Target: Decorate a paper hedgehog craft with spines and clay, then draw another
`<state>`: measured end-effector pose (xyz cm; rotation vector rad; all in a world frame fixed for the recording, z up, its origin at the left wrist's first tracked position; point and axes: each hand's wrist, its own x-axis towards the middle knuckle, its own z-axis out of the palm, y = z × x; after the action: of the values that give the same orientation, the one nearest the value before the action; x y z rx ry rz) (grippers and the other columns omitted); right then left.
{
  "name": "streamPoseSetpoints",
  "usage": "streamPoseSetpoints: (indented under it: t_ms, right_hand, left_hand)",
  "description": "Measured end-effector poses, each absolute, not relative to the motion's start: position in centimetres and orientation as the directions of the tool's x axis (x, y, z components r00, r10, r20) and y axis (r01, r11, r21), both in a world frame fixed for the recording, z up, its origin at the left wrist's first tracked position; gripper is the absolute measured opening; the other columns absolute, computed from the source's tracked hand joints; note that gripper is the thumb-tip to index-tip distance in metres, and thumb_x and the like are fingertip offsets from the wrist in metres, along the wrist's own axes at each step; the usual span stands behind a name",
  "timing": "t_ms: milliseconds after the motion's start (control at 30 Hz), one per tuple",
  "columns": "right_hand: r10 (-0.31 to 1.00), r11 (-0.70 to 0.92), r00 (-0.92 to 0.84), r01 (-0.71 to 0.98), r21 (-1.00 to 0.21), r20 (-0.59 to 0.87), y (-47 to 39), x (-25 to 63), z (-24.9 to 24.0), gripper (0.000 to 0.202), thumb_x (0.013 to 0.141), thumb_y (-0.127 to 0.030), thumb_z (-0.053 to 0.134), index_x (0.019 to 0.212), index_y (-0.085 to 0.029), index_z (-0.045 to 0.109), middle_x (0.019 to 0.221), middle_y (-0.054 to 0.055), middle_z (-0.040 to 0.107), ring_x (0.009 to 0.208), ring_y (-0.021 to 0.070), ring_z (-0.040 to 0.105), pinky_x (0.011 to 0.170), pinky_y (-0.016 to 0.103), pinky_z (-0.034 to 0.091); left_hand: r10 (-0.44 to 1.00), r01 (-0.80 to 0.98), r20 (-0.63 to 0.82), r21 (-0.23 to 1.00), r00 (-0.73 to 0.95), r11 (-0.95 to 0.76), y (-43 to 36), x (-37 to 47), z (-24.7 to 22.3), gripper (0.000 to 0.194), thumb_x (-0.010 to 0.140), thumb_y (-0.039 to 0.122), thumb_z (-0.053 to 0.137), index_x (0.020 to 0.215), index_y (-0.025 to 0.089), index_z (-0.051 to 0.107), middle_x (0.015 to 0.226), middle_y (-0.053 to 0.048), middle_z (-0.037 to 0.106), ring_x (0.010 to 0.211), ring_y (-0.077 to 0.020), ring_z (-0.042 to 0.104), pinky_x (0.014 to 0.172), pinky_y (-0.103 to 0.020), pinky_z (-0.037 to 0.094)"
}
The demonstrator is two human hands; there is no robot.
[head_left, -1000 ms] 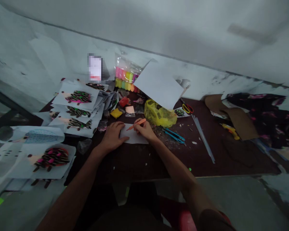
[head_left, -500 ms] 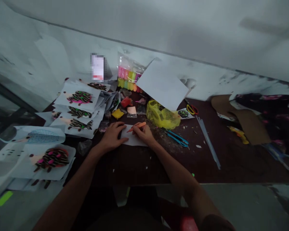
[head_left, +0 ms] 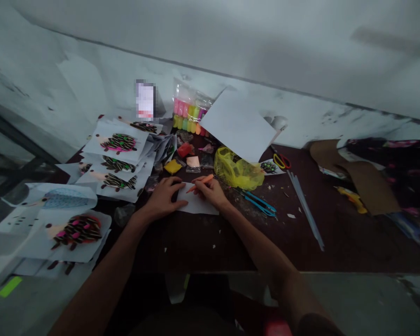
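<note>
A small white sheet of paper (head_left: pixel 196 206) lies on the dark table before me. My left hand (head_left: pixel 166 196) rests on its left edge, fingers spread and flat, the thumb across the paper. In my right hand (head_left: pixel 212 192) an orange pen (head_left: pixel 207 179) is pinched, its tip slanting down to the left over the sheet. Whether the tip touches the paper, I cannot tell. Just beyond the hands are a yellow lump of modelling clay (head_left: pixel 172 166), a pale peach piece (head_left: pixel 193 162) and a red one (head_left: pixel 185 149).
Hedgehog pictures (head_left: pixel 117 142) are stacked at the left. Behind stand a bag of coloured clay (head_left: pixel 189 112) and a large white sheet (head_left: pixel 240 123). To the right lie a yellow plastic bag (head_left: pixel 238 172), blue snips (head_left: pixel 259 203), scissors (head_left: pixel 282 161), clear sticks (head_left: pixel 306 210) and cardboard (head_left: pixel 371 186).
The pen in my right hand has shifted slightly over the paper. My left hand stays in place on the sheet. The whole view has moved a little.
</note>
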<state>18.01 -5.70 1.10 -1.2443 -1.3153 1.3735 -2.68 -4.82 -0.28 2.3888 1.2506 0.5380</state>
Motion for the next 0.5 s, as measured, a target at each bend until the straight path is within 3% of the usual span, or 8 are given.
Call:
streamPoseSetpoints:
  t_ms: [133,300,500]
  right_hand:
    - [0.989,-0.076,-0.126,0.029,-0.997,-0.079,-5.9,18.4,0.7,0.042,0.079,-0.06,0.068,0.079,-0.018,0.064,0.059,-0.002,0.061,0.044,0.0081,0.048,0.042,0.02,0.04]
    - [1.0,-0.001,0.006,-0.043,-0.999,-0.001,-6.0,19.0,0.9,0.051,0.077,-0.068,0.066,0.078,-0.018,0.064,0.058,-0.002,0.06,0.043,0.0082,0.047,0.041,0.022,0.041]
    - [1.0,0.014,0.016,-0.001,-1.0,0.014,-5.9,19.0,1.0,0.052,0.08,-0.069,0.064,0.074,-0.018,0.063,0.057,-0.001,0.06,0.043,0.0081,0.049,0.042,0.021,0.042]
  left_hand:
    - [0.844,0.74,0.215,0.408,0.491,-0.534,-5.7,-1.5,-0.7,0.049,0.096,0.044,0.046,0.135,0.019,0.062,0.149,-0.014,0.054,0.137,-0.0344,0.046,0.114,-0.054,0.036]
    - [0.84,0.797,0.114,0.271,0.53,-0.54,-6.9,0.1,-1.3,0.056,0.101,0.039,0.034,0.15,0.013,0.045,0.163,-0.015,0.037,0.152,-0.0303,0.029,0.124,-0.052,0.019]
    - [0.872,0.84,0.075,0.242,0.483,-0.486,-6.9,0.8,-1.0,0.056,0.101,0.039,0.036,0.151,0.016,0.043,0.162,-0.017,0.037,0.152,-0.0327,0.029,0.121,-0.058,0.02]
